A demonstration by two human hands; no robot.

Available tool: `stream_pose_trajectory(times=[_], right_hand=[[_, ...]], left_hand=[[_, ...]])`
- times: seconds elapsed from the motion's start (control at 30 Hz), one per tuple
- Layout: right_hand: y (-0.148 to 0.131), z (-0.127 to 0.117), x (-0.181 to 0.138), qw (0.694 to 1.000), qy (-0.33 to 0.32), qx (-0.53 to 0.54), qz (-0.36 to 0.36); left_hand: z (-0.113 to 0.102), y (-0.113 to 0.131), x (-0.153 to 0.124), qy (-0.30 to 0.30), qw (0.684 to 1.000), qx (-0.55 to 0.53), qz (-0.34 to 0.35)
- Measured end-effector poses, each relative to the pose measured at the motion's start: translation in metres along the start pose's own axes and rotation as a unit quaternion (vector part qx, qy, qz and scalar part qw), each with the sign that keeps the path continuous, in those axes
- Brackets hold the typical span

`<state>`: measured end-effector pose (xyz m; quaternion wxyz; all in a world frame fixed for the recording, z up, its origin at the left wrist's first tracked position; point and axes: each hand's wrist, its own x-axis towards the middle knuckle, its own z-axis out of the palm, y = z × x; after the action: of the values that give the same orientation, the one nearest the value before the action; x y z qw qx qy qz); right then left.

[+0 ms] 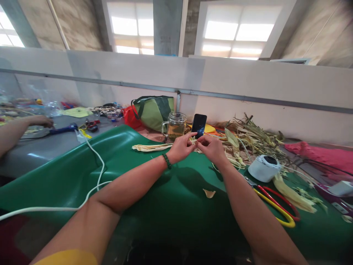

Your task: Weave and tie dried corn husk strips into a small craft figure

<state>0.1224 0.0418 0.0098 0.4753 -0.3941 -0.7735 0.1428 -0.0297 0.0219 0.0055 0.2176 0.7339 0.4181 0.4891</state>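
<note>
My left hand (pixel 182 147) and my right hand (pixel 211 147) meet above the green mat (pixel 171 198), fingertips pinched together on a small piece of pale corn husk (pixel 193 140). A green bead bracelet (pixel 166 161) is on my left wrist. A strip of husk (pixel 151 147) lies on the mat just left of my left hand. A small husk scrap (pixel 209 193) lies on the mat below my hands.
Behind my hands stand a glass mug of tea (pixel 175 126) and a phone (pixel 199 125). A heap of dried husks (pixel 250 138), a white tape roll (pixel 264 168) and red-and-yellow scissors (pixel 275 206) are at right. A white cable (pixel 93 162) crosses left. Another person's hand (pixel 38 120) is far left.
</note>
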Motion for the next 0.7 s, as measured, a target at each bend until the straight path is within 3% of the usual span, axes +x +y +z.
stream_pose_trajectory(times=[0.07,0.17,0.27,0.4,0.5,0.7], right_hand=[[0.000,0.003,0.000,0.999,0.012,-0.037,0.012],[0.002,0.002,0.001,0.998,-0.032,-0.030,0.043],[0.007,-0.009,0.003,0.984,-0.110,0.087,0.114],[0.011,-0.028,0.004,0.930,-0.208,0.242,0.182],[0.012,-0.036,0.003,0.912,-0.236,0.275,0.190],[0.013,-0.040,0.002,0.905,-0.259,0.289,0.175]], left_hand=[[0.003,0.002,-0.003,-0.003,0.998,0.053,0.028],[0.006,0.005,-0.007,-0.032,0.993,0.104,0.044],[0.007,0.007,-0.008,-0.062,0.989,0.125,0.056],[0.003,0.007,-0.007,-0.080,0.986,0.125,0.079],[0.001,0.008,-0.006,-0.082,0.985,0.130,0.084],[0.001,0.010,-0.008,-0.107,0.980,0.139,0.091]])
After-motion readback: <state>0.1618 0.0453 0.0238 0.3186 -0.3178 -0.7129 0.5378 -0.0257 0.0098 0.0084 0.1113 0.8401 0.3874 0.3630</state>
